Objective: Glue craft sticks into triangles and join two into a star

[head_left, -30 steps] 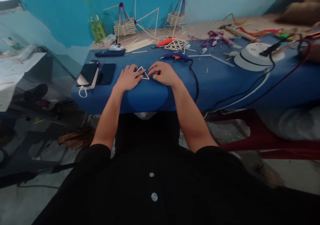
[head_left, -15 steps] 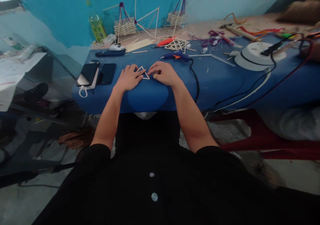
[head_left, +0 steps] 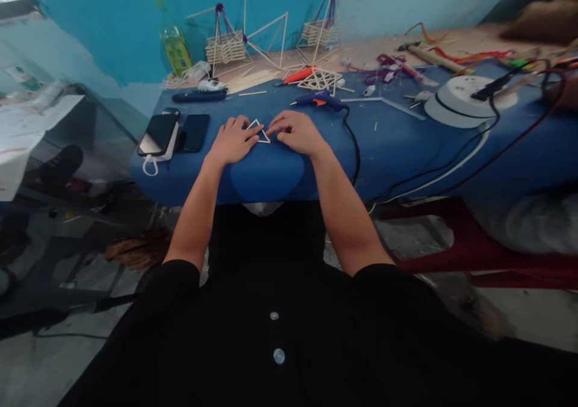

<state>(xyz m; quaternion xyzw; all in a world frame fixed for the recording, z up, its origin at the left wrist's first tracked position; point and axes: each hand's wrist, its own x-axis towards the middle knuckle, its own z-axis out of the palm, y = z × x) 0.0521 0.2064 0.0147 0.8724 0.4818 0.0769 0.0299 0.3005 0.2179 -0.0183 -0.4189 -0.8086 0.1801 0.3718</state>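
Note:
A small triangle of thin wooden sticks [head_left: 264, 141] lies flat on the blue tabletop [head_left: 266, 175]. My left hand [head_left: 232, 139] rests over its left part, with fingers pressing the sticks down and covering that corner. From the other side, my right hand [head_left: 295, 133] has its fingers bent and its index fingertip against the triangle's right edge. Whether its thumb also grips a stick is hard to make out. Just beyond my hands lies a blue glue gun [head_left: 318, 101] with an orange trigger, its black cord running to the table's front edge.
Two phones [head_left: 194, 133] lie at the left. Behind are loose sticks [head_left: 253, 82], an orange-handled tool [head_left: 300, 74], a flat stick lattice [head_left: 320, 80], hanging stick models [head_left: 226, 49] and a bottle [head_left: 176, 49]. A white cable reel [head_left: 460, 103] with trailing cords stands right.

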